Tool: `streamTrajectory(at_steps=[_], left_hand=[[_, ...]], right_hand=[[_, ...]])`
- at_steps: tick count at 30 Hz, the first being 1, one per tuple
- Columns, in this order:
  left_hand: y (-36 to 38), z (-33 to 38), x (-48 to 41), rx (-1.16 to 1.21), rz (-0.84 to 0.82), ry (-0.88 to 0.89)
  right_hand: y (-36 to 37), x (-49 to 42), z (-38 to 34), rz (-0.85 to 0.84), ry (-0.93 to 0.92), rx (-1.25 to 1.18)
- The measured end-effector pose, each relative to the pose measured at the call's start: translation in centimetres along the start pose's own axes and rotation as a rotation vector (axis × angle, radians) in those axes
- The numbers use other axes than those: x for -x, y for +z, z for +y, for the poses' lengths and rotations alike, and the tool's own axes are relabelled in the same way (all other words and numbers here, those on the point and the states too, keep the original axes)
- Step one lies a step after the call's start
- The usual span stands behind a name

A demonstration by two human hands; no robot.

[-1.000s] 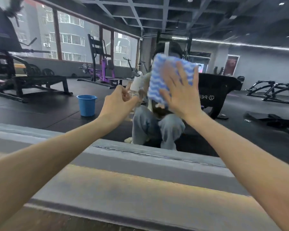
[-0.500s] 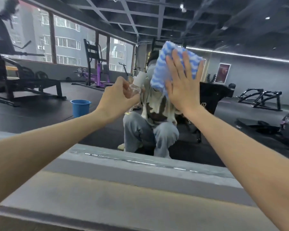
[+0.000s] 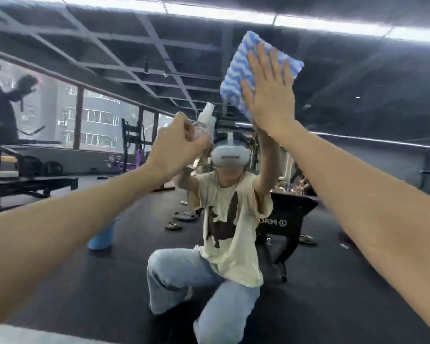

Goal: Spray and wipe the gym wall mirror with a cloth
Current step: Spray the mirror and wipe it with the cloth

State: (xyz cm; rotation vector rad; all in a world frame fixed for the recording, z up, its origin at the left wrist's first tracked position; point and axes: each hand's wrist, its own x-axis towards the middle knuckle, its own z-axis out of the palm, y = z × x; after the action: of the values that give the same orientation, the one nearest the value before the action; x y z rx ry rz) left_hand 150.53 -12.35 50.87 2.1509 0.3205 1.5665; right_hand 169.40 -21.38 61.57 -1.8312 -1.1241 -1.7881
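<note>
The wall mirror point(image 3: 358, 281) fills the view and reflects the gym and a kneeling person. My right hand point(image 3: 271, 95) is raised high with straight, spread fingers, pressing a blue-and-white wavy-striped cloth point(image 3: 241, 65) flat against the glass. My left hand point(image 3: 176, 145) is lower and to the left, fingers curled round a small clear spray bottle point(image 3: 205, 120) with a white top, held close to the mirror. Most of the bottle is hidden by the fingers.
A pale ledge point(image 3: 35, 336) runs along the mirror's foot at the lower left. In the reflection stand a blue bucket point(image 3: 102, 237), weight benches at the left, a black bench behind the person, and weight plates on the dark floor.
My right hand has slid the cloth upward on the mirror. The left hand with the bottle has risen too. The view has tilted up, so the ledge has dropped almost out of sight.
</note>
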Motion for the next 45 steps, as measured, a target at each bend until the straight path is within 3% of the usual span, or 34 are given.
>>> streamTrajectory(at_steps=[3,7,8,10,12,14,15,16,19,20,21,22,25,27,29,31,33,35,37,39,40,42,45], left_hand=[[0.4,3.9,-2.5,0.052,0.026,0.003],[2.9,7.3,-3.1,0.122,0.044,-0.008],[3.7,8.0,-2.8,0.111,0.029,-0.013],[5.4,9.0,-2.4,0.076,-0.023,-0.007],[6.9,9.8,-2.3,0.101,-0.05,0.003],[8.0,10.7,-2.3,0.132,-0.056,0.013],[8.4,11.1,-2.2,0.142,-0.048,0.018],[8.6,11.5,-2.1,0.148,-0.028,0.029],[8.0,12.0,-1.9,0.137,0.073,0.061],[7.6,11.9,-1.9,0.128,0.088,0.063],[7.1,11.8,-2.1,0.096,0.089,0.058],[6.4,11.5,-2.5,0.051,0.089,0.058],[5.5,11.0,-3.6,-0.009,0.081,0.041],[5.4,11.1,-3.9,-0.106,0.065,0.066],[6.5,12.8,-4.5,-0.141,0.046,0.122],[7.4,14.5,-5.1,-0.166,0.048,0.17],[8.1,15.9,-6.1,-0.169,0.041,0.204],[8.4,16.4,-7.1,-0.166,0.026,0.212],[8.2,16.5,-7.6,-0.161,0.009,0.183],[8.0,16.2,-7.7,-0.154,-0.002,0.175],[8.0,16.1,-7.8,-0.159,0.007,0.181],[7.8,16.0,-8.0,-0.169,0.028,0.197],[7.5,15.7,-8.3,-0.126,0.04,0.159]], right_hand=[[-0.7,-2.3,0.0,0.017,0.124,-0.001],[0.3,5.3,1.3,0.014,-0.267,0.0],[0.0,7.1,4.2,-0.001,-0.27,0.009],[-1.0,9.4,10.8,0.051,-0.068,0.007],[-2.7,10.0,15.4,0.045,0.258,-0.015],[-3.2,8.9,14.8,0.092,0.556,-0.055],[-3.2,8.5,12.4,0.124,0.6,-0.055],[-2.7,8.5,9.4,0.125,0.529,-0.046],[-1.1,9.6,3.5,-0.034,-0.096,0.079],[-1.3,9.0,4.6,-0.076,-0.211,0.112],[-1.5,8.0,6.9,-0.059,-0.204,0.099],[-2.1,7.0,9.5,-0.038,-0.095,0.058],[-4.8,2.6,17.4,0.026,0.467,-0.048],[-5.9,-0.7,17.4,0.014,0.669,-0.143],[-5.8,-3.2,14.3,-0.016,0.561,-0.142],[-5.0,-3.8,12.3,-0.098,0.232,-0.067],[-5.2,-4.0,16.0,-0.151,0.047,0.033],[-6.1,-4.0,22.3,-0.042,0.236,0.028],[-7.5,-3.3,27.0,0.008,0.584,-0.098],[-7.8,-3.2,26.8,0.032,0.814,-0.163],[-7.6,-3.6,24.6,0.076,0.828,-0.157],[-6.4,-4.3,18.2,0.071,0.598,-0.149],[-4.7,-3.6,13.0,-0.113,-0.057,-0.052]])
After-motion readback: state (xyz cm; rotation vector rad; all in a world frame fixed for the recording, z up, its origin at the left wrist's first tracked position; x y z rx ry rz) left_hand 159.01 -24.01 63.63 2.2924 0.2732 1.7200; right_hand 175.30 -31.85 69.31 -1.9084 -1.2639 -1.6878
